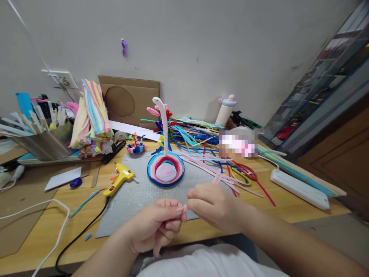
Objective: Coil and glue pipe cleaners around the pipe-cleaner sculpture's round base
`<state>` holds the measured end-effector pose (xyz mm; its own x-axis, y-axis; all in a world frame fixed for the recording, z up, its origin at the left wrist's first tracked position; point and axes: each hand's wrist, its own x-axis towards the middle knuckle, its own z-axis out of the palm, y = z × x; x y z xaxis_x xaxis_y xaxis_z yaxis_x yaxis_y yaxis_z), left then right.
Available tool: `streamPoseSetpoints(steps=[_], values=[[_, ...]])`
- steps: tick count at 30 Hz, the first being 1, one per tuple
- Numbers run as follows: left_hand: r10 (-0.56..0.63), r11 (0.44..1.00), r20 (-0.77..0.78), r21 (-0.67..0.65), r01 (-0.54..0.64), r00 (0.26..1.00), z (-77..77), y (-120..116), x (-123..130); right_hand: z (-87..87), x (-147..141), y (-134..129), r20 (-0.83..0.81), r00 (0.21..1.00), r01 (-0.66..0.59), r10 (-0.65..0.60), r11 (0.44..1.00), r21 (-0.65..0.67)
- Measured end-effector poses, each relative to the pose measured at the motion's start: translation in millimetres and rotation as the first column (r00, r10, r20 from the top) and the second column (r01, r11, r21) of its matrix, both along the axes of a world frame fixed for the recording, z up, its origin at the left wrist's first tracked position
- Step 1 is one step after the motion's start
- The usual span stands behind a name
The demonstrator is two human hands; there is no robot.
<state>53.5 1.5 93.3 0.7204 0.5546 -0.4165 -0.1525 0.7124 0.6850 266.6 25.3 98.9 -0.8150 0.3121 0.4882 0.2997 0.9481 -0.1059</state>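
Note:
Near the front edge of the table, my left hand (pixel 165 219) pinches a pink pipe cleaner (pixel 185 208) between thumb and forefinger. My right hand (pixel 217 206) is closed on the same pipe cleaner just to the right; most of it is hidden by my fingers. Behind my hands stands a craft piece (pixel 166 174) of coiled pipe cleaners in blue, pink and white rings, with a tall white stem rising from it. Loose pale pink pipe cleaners (pixel 201 163) lie beyond my right hand.
A yellow glue gun (pixel 121 179) rests on the grey cutting mat (pixel 115 215), its black cord trailing forward. Yellow-handled scissors (pixel 242 179) and a white power strip (pixel 300 188) lie right. Bundled pipe cleaners (pixel 95 115) and a metal container (pixel 49 142) of sticks stand left.

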Motion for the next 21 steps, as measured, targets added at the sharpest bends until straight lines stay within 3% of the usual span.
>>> streamPoseSetpoints(steps=[5, 10, 21], values=[[0.035, 0.998, 0.005, 0.049, -0.036, 0.999, -2.2, 0, 2, 0.1, -6, 1, 0.046, 0.996, 0.082, -0.082, 0.997, 0.007], [0.036, 0.999, 0.042, 0.017, -0.036, 0.999, -3.7, -1, 2, 1.4, -7, -1, 0.054, 0.999, -0.002, -0.004, 0.994, 0.110], [0.050, 0.999, 0.066, 0.003, -0.050, 0.997, -1.2, -1, 6, 18.7, -2, 2, 0.133, 0.991, -0.054, 0.016, 0.956, 0.287]])
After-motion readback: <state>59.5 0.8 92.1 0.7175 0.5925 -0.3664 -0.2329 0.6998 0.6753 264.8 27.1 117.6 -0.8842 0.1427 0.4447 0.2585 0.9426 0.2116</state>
